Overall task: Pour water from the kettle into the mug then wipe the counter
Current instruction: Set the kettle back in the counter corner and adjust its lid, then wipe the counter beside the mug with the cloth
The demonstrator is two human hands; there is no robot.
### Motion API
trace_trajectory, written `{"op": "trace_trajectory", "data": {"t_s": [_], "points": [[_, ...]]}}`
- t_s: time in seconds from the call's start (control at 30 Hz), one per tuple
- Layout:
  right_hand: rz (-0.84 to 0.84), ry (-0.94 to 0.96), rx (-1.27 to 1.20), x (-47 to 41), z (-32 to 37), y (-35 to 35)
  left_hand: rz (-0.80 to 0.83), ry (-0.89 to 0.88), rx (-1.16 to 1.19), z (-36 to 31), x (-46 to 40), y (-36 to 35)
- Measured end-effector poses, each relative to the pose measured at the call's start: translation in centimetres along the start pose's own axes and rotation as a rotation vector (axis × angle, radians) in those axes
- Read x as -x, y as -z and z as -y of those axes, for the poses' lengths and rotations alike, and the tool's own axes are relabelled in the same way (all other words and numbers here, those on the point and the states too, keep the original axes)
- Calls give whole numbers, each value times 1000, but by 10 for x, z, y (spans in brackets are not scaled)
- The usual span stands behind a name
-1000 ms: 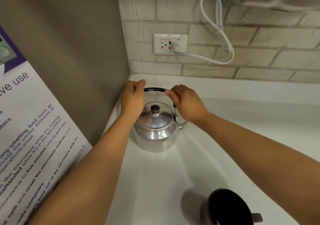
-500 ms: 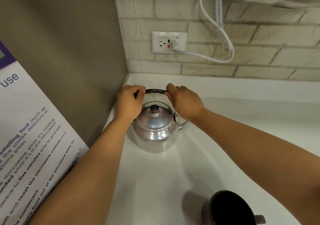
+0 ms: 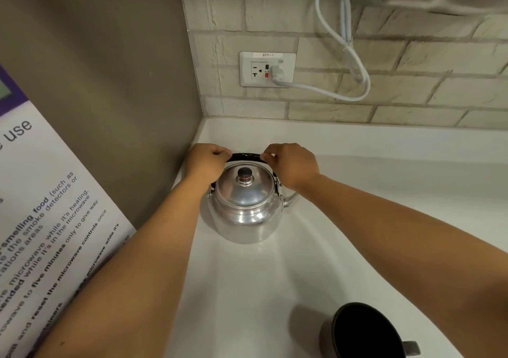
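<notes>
A shiny metal kettle with a black-knobbed lid stands on the white counter in the back left corner, its spout pointing right. Its black handle arches upright over the lid. My left hand grips the handle's left end and my right hand grips its right end. A dark mug with a black inside stands near the bottom edge, its handle to the right, partly behind my right forearm.
A brown side wall stands close on the kettle's left, with a printed microwave notice on it. On the brick backsplash sits a wall socket with a white cord looping up right.
Both hands have closed more firmly around the handle's ends. The kettle still rests on the counter in the same spot. The view has shifted slightly.
</notes>
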State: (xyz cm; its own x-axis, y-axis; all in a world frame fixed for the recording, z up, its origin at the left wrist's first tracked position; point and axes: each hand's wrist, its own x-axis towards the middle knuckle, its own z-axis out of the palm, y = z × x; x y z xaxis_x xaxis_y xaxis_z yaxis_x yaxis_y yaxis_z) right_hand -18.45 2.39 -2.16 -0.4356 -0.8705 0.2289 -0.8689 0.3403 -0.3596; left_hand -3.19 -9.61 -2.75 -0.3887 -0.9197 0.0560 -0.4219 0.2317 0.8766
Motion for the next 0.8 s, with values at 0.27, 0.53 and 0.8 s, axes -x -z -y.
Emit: {"op": "trace_trajectory", "data": {"t_s": [0.27,0.53,0.8], "points": [[177,-170,-158,5,7,15,-47,12,-46,-10,13,1],[-85,-135,-382,98,5,84,-224,-249,72,-49,87,18],[-333,-256,-342,280,-45,107,-7,-404,116,-17,224,-24]]}}
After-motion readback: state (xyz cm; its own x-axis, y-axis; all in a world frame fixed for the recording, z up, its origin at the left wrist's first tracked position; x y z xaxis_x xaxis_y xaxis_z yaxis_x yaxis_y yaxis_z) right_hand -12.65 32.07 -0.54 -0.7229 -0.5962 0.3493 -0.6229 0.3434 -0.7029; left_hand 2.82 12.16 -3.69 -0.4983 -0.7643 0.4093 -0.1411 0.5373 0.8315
